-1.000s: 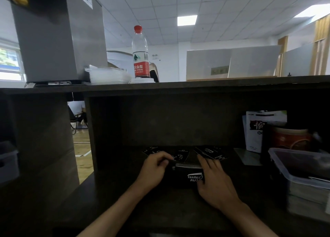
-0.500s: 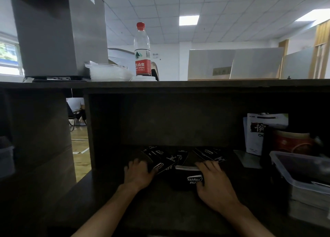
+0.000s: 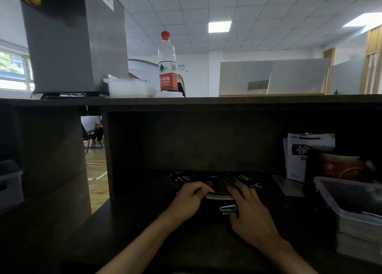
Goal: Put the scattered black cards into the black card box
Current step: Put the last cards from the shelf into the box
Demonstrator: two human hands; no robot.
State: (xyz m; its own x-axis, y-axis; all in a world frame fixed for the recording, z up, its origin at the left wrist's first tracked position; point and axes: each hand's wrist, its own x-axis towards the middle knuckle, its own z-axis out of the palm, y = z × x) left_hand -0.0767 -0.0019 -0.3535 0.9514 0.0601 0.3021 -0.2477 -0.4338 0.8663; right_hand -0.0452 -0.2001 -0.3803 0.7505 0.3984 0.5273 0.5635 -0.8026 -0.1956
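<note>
- black card box (image 3: 222, 210) on the desk (image 3: 128, 238), between both hands
- left hand (image 3: 187, 200) fingers curled, pinching cards at its mouth
- right hand (image 3: 251, 213) fingers spread over it; scattered black cards (image 3: 245, 179) just behind

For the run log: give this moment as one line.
left hand: at card stack in box | right hand: steadies box | loose cards: behind box
</note>
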